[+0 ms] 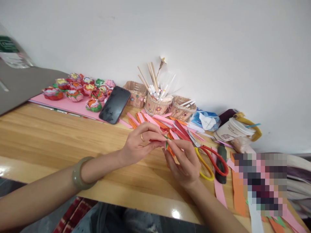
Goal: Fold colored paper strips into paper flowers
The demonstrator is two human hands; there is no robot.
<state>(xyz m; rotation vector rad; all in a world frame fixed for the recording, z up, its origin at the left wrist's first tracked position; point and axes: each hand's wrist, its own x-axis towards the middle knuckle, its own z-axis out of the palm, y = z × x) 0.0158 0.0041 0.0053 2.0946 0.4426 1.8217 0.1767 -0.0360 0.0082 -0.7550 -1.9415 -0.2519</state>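
Note:
A small folded paper piece [166, 142], green with some pink, is held between both hands above the wooden table. My left hand [143, 142], with a ring on one finger and a bangle on the wrist, pinches its left side. The fingertips of my right hand [184, 160] are closed on its right side. Just behind the hands lies a pile of pink, orange and red paper strips [157, 119]. Scissors with red and yellow handles [206, 158] rest right of my right hand, beside a dark green bottle [221, 165].
Paper flowers [75, 87] sit on pink sheets [65, 103] at the back left, near a phone [115, 105]. Decorated baskets [157, 105], a tissue pack [206, 119] and a white cup [233, 129] stand along the wall. More strips [238, 191] lie at the right.

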